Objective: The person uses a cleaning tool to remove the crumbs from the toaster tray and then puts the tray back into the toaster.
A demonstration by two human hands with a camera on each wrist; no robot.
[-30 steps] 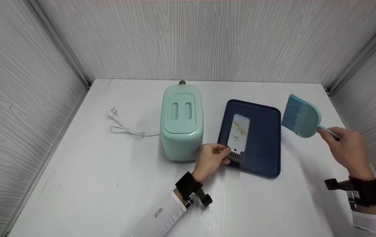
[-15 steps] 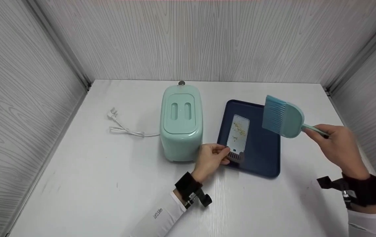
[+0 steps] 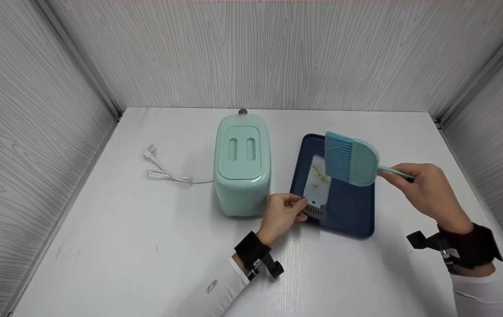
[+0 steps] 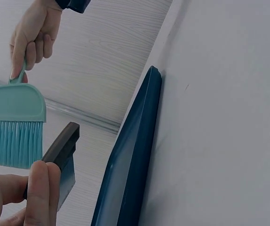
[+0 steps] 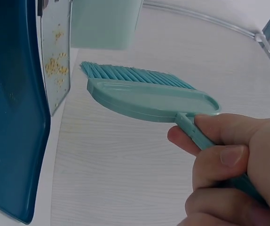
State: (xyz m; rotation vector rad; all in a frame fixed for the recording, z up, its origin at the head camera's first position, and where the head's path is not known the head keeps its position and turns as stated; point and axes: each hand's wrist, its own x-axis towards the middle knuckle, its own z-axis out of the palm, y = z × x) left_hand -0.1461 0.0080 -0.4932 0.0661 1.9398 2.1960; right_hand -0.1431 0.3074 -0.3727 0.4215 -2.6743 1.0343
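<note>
My left hand pinches the dark slotted end of a metal crumb tray, held over a navy blue tray. Yellow crumbs lie scattered on the metal, as the right wrist view shows. In my right hand is the thin handle of a mint green brush with blue bristles. The bristles point left and overlap the crumb tray's right edge in the head view. From the left wrist view, the brush hangs beyond the crumb tray, apparently without touching it.
A mint green toaster, its lid on top, stands left of the blue tray. Its white cord and plug lie on the white table to the left. Wood-patterned panels enclose the back and sides.
My right hand has carried the brush leftward, from beyond the blue tray's right edge to above it, beside the crumb tray. My left hand and the crumb tray have stayed in place.
</note>
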